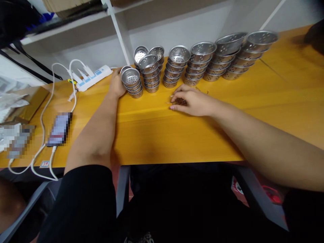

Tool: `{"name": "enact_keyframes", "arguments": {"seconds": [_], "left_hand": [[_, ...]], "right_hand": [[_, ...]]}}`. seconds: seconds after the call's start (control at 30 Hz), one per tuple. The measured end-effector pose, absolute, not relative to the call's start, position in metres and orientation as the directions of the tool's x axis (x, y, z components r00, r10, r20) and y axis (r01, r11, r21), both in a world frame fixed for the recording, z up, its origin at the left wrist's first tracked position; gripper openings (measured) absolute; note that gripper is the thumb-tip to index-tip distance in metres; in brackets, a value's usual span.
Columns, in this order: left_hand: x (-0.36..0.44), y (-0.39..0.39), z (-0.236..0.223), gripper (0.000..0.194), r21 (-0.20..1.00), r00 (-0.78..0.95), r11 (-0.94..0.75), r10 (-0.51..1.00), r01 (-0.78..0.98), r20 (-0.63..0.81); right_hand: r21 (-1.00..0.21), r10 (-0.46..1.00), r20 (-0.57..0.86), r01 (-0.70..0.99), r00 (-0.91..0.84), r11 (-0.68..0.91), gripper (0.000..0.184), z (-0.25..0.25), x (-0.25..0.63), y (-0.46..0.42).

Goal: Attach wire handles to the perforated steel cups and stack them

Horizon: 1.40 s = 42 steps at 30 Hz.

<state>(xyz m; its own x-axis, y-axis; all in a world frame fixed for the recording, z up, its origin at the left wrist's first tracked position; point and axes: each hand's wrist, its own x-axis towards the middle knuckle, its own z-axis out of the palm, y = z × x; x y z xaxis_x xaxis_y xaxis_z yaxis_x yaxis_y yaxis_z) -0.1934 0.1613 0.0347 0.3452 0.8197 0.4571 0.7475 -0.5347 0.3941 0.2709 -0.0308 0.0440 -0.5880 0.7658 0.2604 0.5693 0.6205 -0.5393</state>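
Several stacks of small perforated metal cups (177,65) stand in a row along the back of the yellow table (157,135). My left hand (116,84) is wrapped round the leftmost stack of cups (132,82), touching its side. My right hand (191,100) lies palm down on the table in front of the stacks, fingers curled over a small cluster of thin wire pieces (177,101). Whether the fingers pinch one of the wires is hidden.
A white power strip (92,77) with cables lies at the back left. A phone (59,130) on a charging cable rests near the left front edge. Plastic bags and a cardboard box (32,101) sit at the far left. A white shelf frame (118,30) rises behind the table.
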Motion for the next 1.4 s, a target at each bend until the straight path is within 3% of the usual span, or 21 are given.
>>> {"name": "enact_keyframes", "arguments": {"seconds": [0.1, 0.17, 0.33, 0.43, 0.5, 0.6, 0.7, 0.83, 0.97, 1.13, 1.23, 1.33, 1.4], "left_hand": [[-0.206, 0.148, 0.037, 0.070, 0.490, 0.134, -0.392, 0.866, 0.779, 0.481], [-0.219, 0.137, 0.037, 0.068, 0.494, 0.086, -0.349, 0.874, 0.797, 0.479], [-0.253, 0.091, 0.045, 0.096, 0.499, 0.080, -0.297, 0.909, 0.814, 0.410], [-0.265, 0.057, 0.055, 0.139, 0.571, 0.083, -0.299, 0.924, 0.765, 0.373], [-0.262, 0.032, 0.062, 0.150, 0.594, 0.126, -0.308, 0.936, 0.743, 0.327], [-0.238, -0.006, 0.070, 0.114, 0.584, 0.299, -0.364, 0.931, 0.726, 0.209], [-0.193, -0.040, 0.071, 0.106, 0.672, 0.445, -0.403, 0.887, 0.621, 0.121], [-0.131, -0.057, 0.060, 0.090, 0.706, 0.586, -0.511, 0.793, 0.491, 0.166], [-0.088, -0.039, 0.046, 0.100, 0.689, 0.552, -0.589, 0.770, 0.423, 0.319], [-0.058, -0.011, 0.045, 0.119, 0.609, 0.484, -0.669, 0.737, 0.426, 0.472], [-0.051, -0.013, 0.051, 0.107, 0.552, 0.462, -0.689, 0.724, 0.470, 0.512], [-0.050, -0.026, 0.055, 0.092, 0.506, 0.457, -0.693, 0.720, 0.514, 0.522], [-0.051, -0.032, 0.054, 0.092, 0.492, 0.457, -0.690, 0.722, 0.530, 0.519]], "right_hand": [[-0.543, 0.765, 0.263, 0.564, -0.588, 0.621, 0.036, 0.045, 0.270, -0.031], [-0.547, 0.766, 0.265, 0.563, -0.585, 0.619, 0.036, 0.045, 0.270, -0.031], [-0.548, 0.769, 0.272, 0.564, -0.579, 0.618, 0.036, 0.042, 0.267, -0.030], [-0.541, 0.764, 0.271, 0.564, -0.586, 0.624, 0.035, 0.042, 0.266, -0.030], [-0.538, 0.763, 0.273, 0.564, -0.586, 0.626, 0.035, 0.043, 0.266, -0.029], [-0.535, 0.766, 0.278, 0.569, -0.580, 0.625, 0.035, 0.042, 0.264, -0.028], [-0.529, 0.759, 0.274, 0.566, -0.590, 0.632, 0.034, 0.041, 0.261, -0.027], [-0.533, 0.765, 0.269, 0.571, -0.585, 0.624, 0.036, 0.040, 0.259, -0.026], [-0.533, 0.775, 0.321, 0.573, -0.544, 0.623, 0.037, 0.046, 0.260, -0.030], [-0.512, 0.737, 0.551, 0.539, -0.392, 0.669, 0.038, 0.065, 0.257, -0.045], [-0.512, 0.708, 0.600, 0.501, -0.373, 0.698, 0.046, 0.074, 0.250, -0.057], [-0.510, 0.673, 0.559, 0.439, -0.485, 0.740, 0.048, 0.071, 0.239, -0.064], [-0.497, 0.610, 0.543, 0.364, -0.577, 0.788, 0.045, 0.065, 0.232, -0.065]]}}
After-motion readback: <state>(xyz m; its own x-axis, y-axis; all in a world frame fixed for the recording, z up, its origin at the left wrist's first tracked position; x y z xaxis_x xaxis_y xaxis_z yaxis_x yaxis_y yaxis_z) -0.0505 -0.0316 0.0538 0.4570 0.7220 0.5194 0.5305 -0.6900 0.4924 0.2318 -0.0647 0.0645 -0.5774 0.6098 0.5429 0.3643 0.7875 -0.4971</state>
